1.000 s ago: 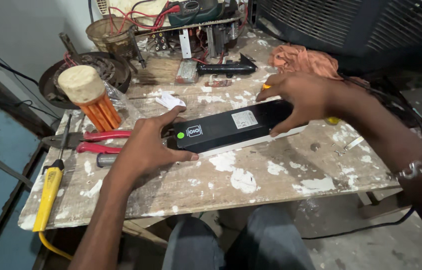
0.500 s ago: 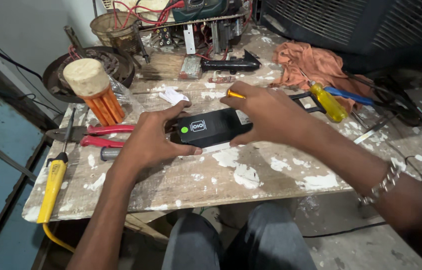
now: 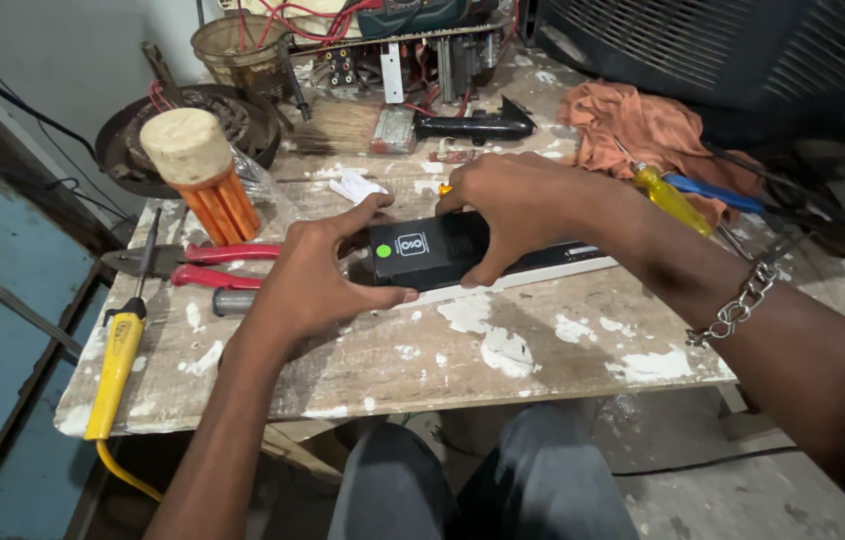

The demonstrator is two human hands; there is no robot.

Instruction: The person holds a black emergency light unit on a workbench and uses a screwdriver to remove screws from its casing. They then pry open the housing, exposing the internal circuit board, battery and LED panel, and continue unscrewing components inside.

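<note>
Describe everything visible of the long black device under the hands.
The black device is a long, flat bar with a matte, plastic-looking top, a white emblem and a small green dot near its left end, and a pale lower edge. It lies flat on the paint-flecked wooden bench. The left hand grips its left end; the right hand covers its middle.

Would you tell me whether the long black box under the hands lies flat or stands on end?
Flat: the long black box lies lengthwise on the paint-flecked wooden bench.

Our left hand (image 3: 318, 275) curls with thumb and fingers pinched inward; our right hand (image 3: 513, 205) lies palm-down, fingers spread, forearms converging toward each other.
</note>
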